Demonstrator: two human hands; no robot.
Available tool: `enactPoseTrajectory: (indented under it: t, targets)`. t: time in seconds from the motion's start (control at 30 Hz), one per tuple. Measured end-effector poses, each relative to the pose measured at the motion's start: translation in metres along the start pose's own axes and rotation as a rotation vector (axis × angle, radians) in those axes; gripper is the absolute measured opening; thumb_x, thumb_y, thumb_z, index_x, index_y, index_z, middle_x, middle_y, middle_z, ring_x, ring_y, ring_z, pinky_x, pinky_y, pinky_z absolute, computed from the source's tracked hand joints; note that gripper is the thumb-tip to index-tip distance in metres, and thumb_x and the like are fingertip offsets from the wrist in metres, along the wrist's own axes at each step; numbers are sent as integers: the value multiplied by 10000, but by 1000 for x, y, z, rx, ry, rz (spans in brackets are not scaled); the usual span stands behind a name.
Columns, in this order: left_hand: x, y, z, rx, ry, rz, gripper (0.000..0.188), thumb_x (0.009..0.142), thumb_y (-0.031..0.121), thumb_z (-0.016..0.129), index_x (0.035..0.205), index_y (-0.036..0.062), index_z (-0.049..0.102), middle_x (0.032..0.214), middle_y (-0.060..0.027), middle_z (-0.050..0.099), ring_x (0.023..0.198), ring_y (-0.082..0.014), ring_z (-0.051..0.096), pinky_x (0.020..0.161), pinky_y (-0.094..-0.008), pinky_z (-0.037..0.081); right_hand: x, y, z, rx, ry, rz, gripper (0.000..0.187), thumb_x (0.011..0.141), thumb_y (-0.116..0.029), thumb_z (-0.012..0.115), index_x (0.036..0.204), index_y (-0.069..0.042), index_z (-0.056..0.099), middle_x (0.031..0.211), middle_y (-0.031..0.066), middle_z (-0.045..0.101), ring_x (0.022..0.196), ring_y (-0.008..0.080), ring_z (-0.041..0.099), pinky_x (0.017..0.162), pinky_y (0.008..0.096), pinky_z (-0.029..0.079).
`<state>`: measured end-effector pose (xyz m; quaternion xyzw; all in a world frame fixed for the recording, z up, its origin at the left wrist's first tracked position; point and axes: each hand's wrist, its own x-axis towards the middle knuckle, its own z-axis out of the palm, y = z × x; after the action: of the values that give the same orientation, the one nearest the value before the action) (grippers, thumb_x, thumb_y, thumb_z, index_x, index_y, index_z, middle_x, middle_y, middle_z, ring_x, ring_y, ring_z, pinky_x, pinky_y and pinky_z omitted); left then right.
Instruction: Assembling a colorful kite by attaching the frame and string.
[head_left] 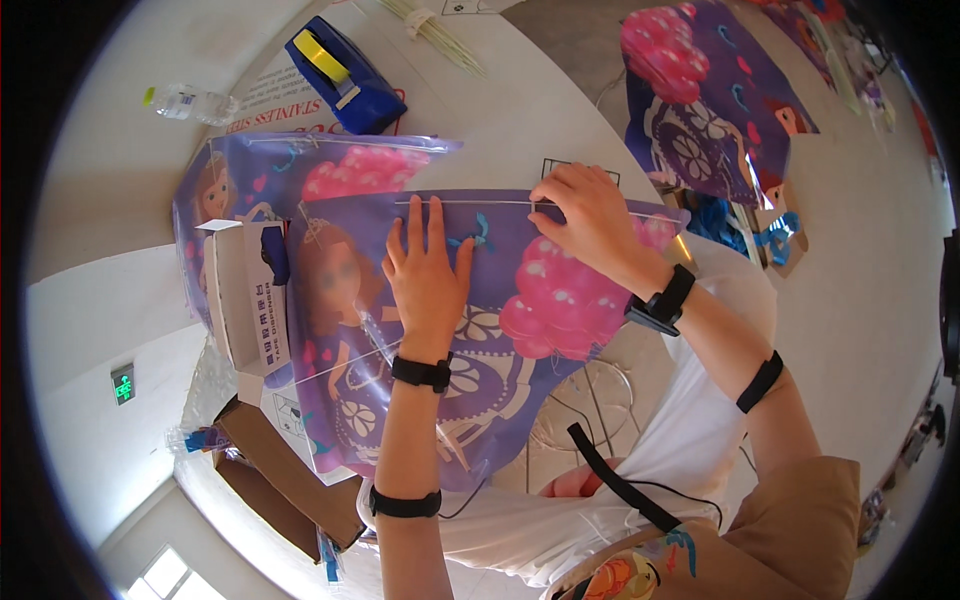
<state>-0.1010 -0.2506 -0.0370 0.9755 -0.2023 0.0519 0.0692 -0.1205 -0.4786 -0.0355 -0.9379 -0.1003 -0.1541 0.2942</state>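
A purple plastic sheet (pixel 560 300), printed with a cartoon princess and pink balloons, lies across the white table and droops over its near edge. Along its far edge runs a thin white rod (pixel 470 203). My left hand (pixel 428 280) rests flat on the sheet, fingers spread, with the longest fingertips at the rod. To its right, my right hand (pixel 592 222) pinches the rod between thumb and forefinger at the sheet's far edge. Whether anything else small is in that pinch, I cannot tell.
A similar sheet (pixel 350 172) lies just beyond; another (pixel 690 120) hangs at far right. Behind stand a blue tape dispenser (pixel 368 98), a clear bottle (pixel 200 104) and a bundle of thin sticks (pixel 440 38). A white box (pixel 229 290) and brown carton (pixel 300 485) are at left.
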Motion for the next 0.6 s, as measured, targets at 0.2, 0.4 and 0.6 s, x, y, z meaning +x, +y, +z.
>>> enactPoseTrajectory:
  t: [0.2, 0.4, 0.6]
  targets:
    - [1, 1, -1, -5, -24, -10, 579, 913, 328, 596, 1421, 113, 423, 1471, -91, 408, 1256, -352, 413, 1001, -518, 376, 3, 2, 2, -18, -8, -10, 219, 679, -108, 747, 786, -112, 557, 777, 34, 546, 802, 232, 561, 714, 367, 405]
    - [1, -1, -1, 12, -24, 8, 590, 910, 353, 590, 1414, 93, 427, 1460, -109, 414, 1243, -364, 414, 977, -497, 386, 0, 7, -1, -8, -27, -15, 220, 667, -107, 743, 770, -109, 548, 767, 34, 550, 799, 228, 562, 716, 364, 403]
    - [0, -1, -2, 11, -26, 6, 600, 903, 357, 599, 1412, 91, 427, 1463, -110, 411, 1254, -365, 413, 984, -496, 385, -1, 5, 2, 25, -9, -39, 201, 689, -119, 739, 774, -105, 558, 781, 39, 564, 816, 236, 570, 757, 372, 404]
